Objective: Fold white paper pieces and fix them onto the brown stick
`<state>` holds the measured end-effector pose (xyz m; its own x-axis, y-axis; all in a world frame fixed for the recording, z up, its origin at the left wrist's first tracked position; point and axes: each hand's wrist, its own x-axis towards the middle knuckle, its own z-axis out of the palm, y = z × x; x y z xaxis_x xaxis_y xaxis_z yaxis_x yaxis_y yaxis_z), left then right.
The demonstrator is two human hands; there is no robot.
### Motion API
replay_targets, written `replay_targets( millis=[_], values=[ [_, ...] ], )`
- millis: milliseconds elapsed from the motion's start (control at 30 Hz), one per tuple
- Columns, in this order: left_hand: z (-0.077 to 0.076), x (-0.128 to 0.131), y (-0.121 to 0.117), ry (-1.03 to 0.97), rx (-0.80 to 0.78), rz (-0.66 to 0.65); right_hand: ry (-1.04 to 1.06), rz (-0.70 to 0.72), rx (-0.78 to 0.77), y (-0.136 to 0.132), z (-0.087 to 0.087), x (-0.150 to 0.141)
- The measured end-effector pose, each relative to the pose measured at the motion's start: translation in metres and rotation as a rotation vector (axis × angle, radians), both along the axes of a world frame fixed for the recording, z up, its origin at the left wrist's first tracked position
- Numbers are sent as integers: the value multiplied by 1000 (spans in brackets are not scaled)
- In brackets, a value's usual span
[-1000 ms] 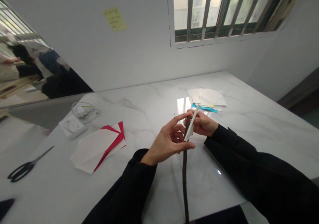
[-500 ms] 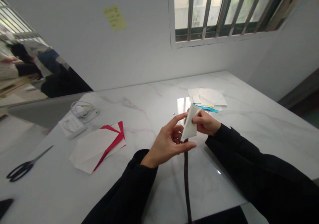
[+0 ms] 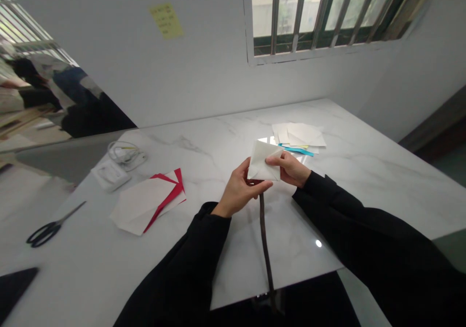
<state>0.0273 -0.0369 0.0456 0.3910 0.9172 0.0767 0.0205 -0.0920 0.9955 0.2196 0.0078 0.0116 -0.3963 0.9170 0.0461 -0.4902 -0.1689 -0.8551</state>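
Both hands hold up a small white folded paper (image 3: 265,164), which looks like an envelope, above the table (image 3: 233,249). My right hand (image 3: 291,167) pinches its right side, thumb on the front face. At the lower left edge, my left hand (image 3: 240,188) is curled around the paper, its thumb stretched out below and its other fingers partly hidden behind it. A dark cord or strap (image 3: 264,235) hangs in front of me, below the paper.
On the left lie scissors (image 3: 51,230), white and red papers (image 3: 145,203), a white charger case (image 3: 111,174) and a coiled cable (image 3: 125,155). White and blue papers (image 3: 304,135) lie at the back. A yellow note (image 3: 167,21) sticks to the wall.
The folded paper has turned from nearly edge-on so that its broad face is toward me. Both hands have shifted slightly left and up with it.
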Motion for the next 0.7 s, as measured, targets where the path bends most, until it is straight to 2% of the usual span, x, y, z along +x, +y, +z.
replay_targets(
  millis=[233,367,567,633,700],
  values=[
    [-13,0,9,-42,-9,10,18,-37,-11,0,-6,-6],
    [-22,-1,15,-97,-22,61,27,-36,-37,0,-12,-11],
    [-32,-13,30,-209,-10,276,-93,-112,-156,0,-23,-20],
    [-34,-19,33,-312,-27,355,-183,-94,-109,-1,-24,-24],
    [-37,-23,35,-394,-63,409,-325,-12,12,-4,-24,-26]
  ],
)
